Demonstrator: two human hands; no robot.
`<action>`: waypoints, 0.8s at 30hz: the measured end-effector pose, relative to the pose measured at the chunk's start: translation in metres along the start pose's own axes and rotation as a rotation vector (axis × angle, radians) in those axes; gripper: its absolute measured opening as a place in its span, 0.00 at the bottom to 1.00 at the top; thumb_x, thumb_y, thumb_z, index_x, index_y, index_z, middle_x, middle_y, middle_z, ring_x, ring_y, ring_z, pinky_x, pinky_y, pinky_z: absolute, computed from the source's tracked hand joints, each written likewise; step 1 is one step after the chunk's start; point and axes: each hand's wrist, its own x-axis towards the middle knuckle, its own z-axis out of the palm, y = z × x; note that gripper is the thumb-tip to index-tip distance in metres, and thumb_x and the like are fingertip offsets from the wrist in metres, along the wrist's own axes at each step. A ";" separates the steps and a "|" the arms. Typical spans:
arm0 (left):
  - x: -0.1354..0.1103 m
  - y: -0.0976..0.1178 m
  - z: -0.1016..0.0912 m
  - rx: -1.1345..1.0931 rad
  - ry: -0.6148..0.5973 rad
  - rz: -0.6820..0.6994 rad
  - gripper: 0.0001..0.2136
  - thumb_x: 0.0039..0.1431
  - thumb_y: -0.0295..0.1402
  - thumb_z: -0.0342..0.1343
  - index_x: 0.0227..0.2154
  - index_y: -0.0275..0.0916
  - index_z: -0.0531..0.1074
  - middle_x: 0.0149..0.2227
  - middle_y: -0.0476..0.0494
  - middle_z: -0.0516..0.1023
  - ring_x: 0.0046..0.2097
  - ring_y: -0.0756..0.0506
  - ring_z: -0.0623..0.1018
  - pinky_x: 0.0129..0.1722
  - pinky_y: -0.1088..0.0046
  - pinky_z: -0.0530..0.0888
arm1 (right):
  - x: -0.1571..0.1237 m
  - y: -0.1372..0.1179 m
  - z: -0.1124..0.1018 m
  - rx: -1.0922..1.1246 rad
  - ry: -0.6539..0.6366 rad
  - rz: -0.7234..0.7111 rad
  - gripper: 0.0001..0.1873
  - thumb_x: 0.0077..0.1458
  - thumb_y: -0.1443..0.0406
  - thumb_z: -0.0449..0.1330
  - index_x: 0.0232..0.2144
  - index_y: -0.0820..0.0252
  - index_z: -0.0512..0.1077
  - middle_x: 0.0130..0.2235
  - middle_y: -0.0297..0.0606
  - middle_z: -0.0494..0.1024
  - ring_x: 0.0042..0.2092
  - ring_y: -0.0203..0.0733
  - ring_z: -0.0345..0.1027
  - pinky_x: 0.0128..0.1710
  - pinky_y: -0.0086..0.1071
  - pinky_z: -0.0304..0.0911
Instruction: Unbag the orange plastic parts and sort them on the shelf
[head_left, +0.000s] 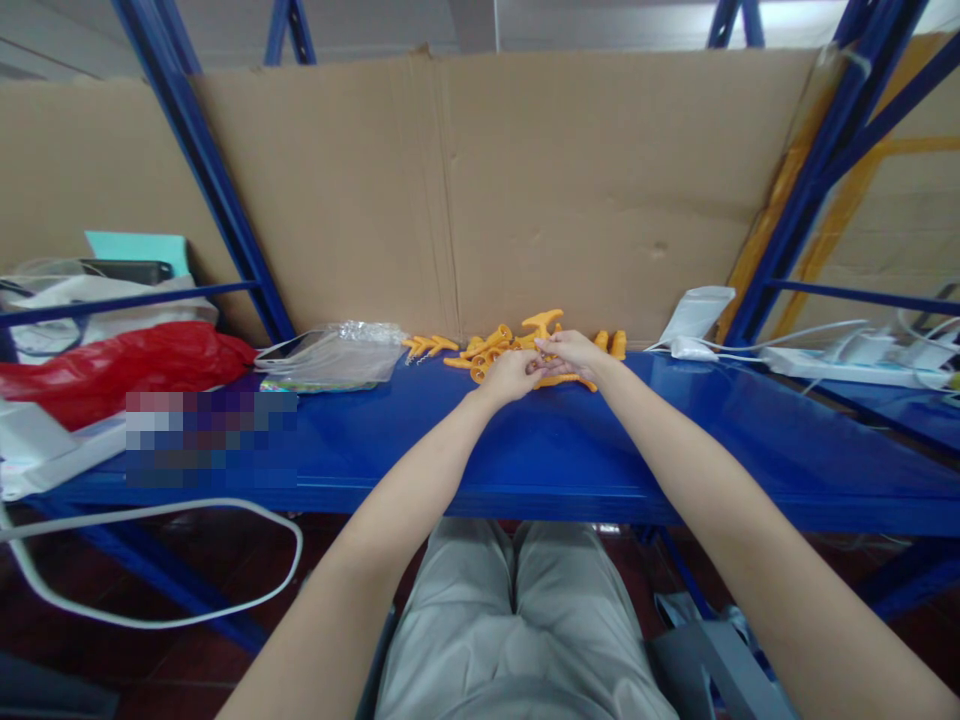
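My left hand point(510, 377) and my right hand point(574, 350) meet over the far part of the blue table, fingers closed together. A small thing between the fingertips is too hidden to make out. Around and behind the hands lies a heap of orange plastic parts point(491, 345), some of them ring-shaped. One orange T-shaped piece point(543, 320) rises just behind my right hand. To the left, several orange handles point(431, 345) with thin metal spirals lie against the cardboard. Two short orange pieces point(618, 345) stand right of the hands. A long orange piece point(574, 381) lies below my right hand.
Clear plastic bags point(345, 355) lie on the blue table point(555, 455) at left, near a red plastic bag point(180, 355). A white packet point(694, 320) leans at right, before a white power strip point(847, 368). Cardboard point(600, 180) and blue posts point(832, 150) bound the back.
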 end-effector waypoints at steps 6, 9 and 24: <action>0.001 0.004 0.005 -0.238 -0.045 -0.149 0.06 0.60 0.26 0.55 0.28 0.36 0.73 0.21 0.52 0.74 0.19 0.53 0.71 0.26 0.76 0.71 | 0.002 0.002 0.001 -0.015 -0.007 -0.001 0.13 0.61 0.58 0.61 0.29 0.59 0.67 0.24 0.36 0.76 0.27 0.37 0.74 0.35 0.33 0.74; 0.003 0.005 0.005 -0.350 0.002 -0.225 0.05 0.60 0.24 0.56 0.28 0.35 0.71 0.20 0.53 0.73 0.17 0.55 0.69 0.23 0.79 0.69 | 0.002 0.002 0.001 -0.012 -0.017 -0.010 0.11 0.63 0.59 0.59 0.31 0.59 0.67 0.28 0.38 0.78 0.27 0.36 0.74 0.32 0.32 0.74; 0.033 -0.066 -0.059 -0.100 0.249 -0.487 0.07 0.60 0.28 0.53 0.37 0.33 0.75 0.28 0.46 0.79 0.23 0.51 0.76 0.26 0.77 0.72 | 0.015 0.015 -0.036 -0.926 0.341 -0.255 0.10 0.57 0.72 0.55 0.33 0.62 0.76 0.40 0.43 0.82 0.43 0.43 0.75 0.43 0.31 0.66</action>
